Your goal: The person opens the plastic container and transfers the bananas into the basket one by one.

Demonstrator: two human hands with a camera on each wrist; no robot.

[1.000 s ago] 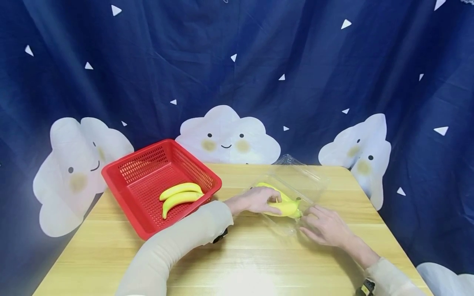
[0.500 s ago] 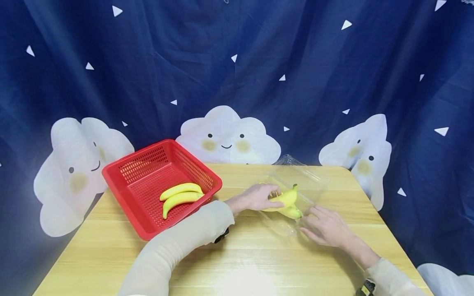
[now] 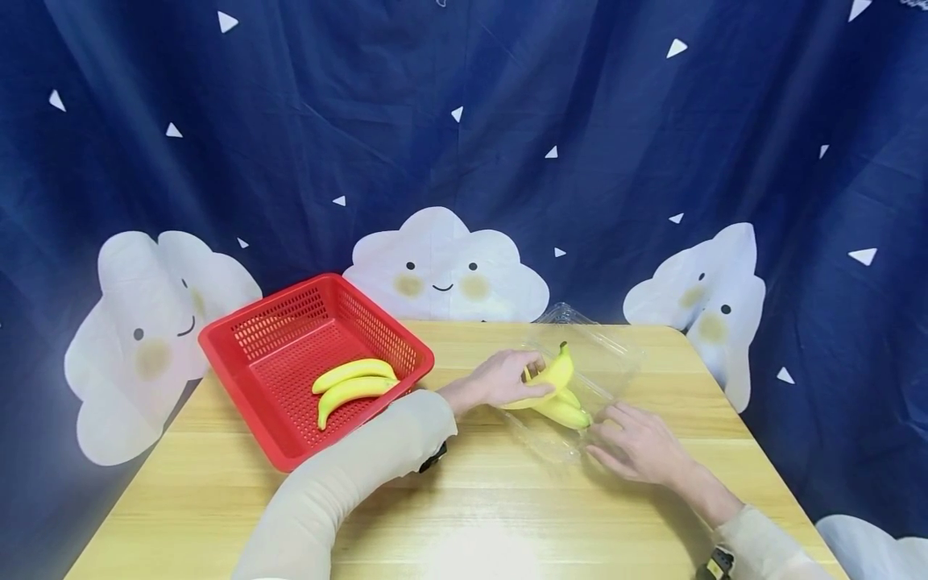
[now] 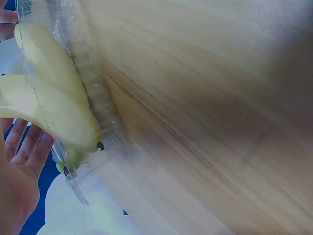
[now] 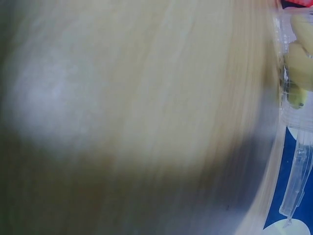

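Observation:
In the head view my left hand (image 3: 503, 379) grips a yellow banana (image 3: 557, 372), its dark-tipped end angled up and away. Below it another banana (image 3: 564, 412) lies in a clear plastic clamshell box (image 3: 544, 445), whose lid (image 3: 605, 346) is folded back. At the box's right edge is my right hand (image 3: 638, 443), fingers and thumb bent about the rim. The left wrist view shows the held banana (image 4: 29, 100) crossing the other banana (image 4: 49, 54), the left palm (image 4: 19, 183) beside them. The right wrist camera catches only the box (image 5: 298, 117) with bananas; the right hand is out of that view.
A red perforated basket (image 3: 242, 399) stands at the left of the wooden table (image 3: 464, 499). Two bananas (image 3: 355, 370) lie inside it, near its right wall. Behind the table hangs a dark blue curtain (image 3: 435, 161) with clouds.
The left hand has turned the gripped banana, so its dark end swings from pointing right to pointing up and away, uncovering more of the banana below. The right hand has stayed put.

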